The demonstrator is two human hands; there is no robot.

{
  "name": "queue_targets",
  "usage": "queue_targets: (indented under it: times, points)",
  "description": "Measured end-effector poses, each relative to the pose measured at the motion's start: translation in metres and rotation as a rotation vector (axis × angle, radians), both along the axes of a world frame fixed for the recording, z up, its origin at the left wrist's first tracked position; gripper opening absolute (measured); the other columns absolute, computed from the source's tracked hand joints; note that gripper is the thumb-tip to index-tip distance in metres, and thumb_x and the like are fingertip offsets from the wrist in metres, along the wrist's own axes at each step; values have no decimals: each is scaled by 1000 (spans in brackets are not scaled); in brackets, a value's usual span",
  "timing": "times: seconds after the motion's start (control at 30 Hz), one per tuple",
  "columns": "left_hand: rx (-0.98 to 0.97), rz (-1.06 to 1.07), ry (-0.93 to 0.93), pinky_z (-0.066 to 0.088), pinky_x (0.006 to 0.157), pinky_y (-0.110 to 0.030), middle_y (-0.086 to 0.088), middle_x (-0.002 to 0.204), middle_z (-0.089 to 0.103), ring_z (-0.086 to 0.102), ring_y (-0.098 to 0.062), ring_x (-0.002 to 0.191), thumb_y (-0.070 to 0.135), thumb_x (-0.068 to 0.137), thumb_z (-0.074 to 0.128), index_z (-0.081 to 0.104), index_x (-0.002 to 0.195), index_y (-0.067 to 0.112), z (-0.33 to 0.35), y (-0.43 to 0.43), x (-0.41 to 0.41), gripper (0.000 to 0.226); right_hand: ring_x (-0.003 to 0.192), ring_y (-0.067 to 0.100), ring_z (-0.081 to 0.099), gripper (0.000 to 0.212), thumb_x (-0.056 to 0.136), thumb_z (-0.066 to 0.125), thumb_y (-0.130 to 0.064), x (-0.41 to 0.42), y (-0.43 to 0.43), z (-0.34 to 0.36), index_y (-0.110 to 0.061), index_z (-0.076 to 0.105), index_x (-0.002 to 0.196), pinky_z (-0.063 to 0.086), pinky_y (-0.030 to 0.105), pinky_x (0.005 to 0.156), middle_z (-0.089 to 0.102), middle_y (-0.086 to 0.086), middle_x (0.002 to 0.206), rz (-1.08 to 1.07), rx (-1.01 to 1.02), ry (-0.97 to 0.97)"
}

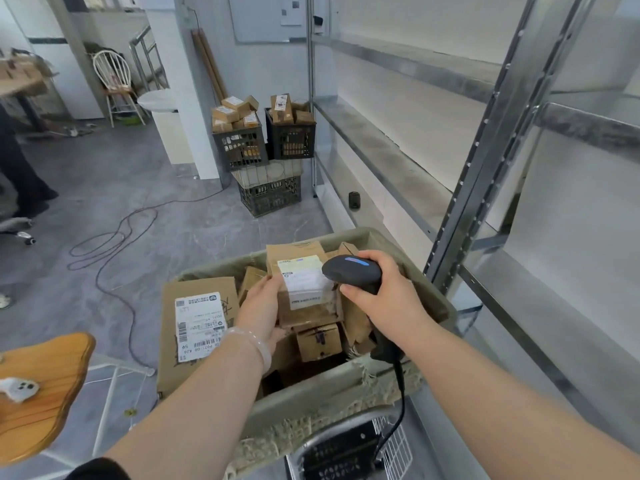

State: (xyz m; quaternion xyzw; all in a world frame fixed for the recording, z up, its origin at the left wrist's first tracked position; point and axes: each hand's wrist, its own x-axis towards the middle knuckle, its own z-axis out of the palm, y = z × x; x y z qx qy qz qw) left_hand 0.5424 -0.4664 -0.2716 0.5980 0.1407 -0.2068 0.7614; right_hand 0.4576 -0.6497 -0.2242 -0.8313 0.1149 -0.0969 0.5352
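At six o'clock my left hand (pixel 263 308) grips a labelled parcel (pixel 308 306) just above the bin (pixel 346 386), my right hand (pixel 388 296) has its fingers (pixel 350 291) curled round the scanner (pixel 349 270) over the label (pixel 304 280), so I judge this scan underway, with the other boxes (pixel 318 341) beneath left to do.

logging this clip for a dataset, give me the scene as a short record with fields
activity: scanning the shipping label on a small cardboard parcel
left hand: holds the parcel by its left edge, label up
right hand: grips a corded barcode scanner, head over the label
container: fabric-lined bin full of cardboard parcels
beside: large labelled box at the bin's left edge
background: black crates of parcels, metal shelving at right
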Motion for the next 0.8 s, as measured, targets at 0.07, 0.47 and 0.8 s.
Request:
queue_targets:
  times: [0.07,0.47,0.8]
  points:
    - [9,22,8,57,92,-51,1,118,73,70,-24,106,44,94,57,60,128,34,-1,-2,11,35,71,2,58,52,84,76,-30,10,5,-2,-42,45,124,46,7,56,56,-23,103,-18,-16,10]
    - [673,-74,-384,16,124,-46,-1,168,11,11,-22,154,42,98,54,16,160,30,-7,7,36,73,93,6,61,52,80,80,-27,24,17,-23,-44,49,118,58,29,77,53,-25,107,-109,38,-6]
    - [739,-161,-474,23,122,-43,-2,161,32,27,-22,149,40,91,68,49,147,26,-9,14,46,61,95,12,63,56,81,79,-26,20,22,-20,-46,46,121,59,38,82,52,-25,108,-127,68,-11]
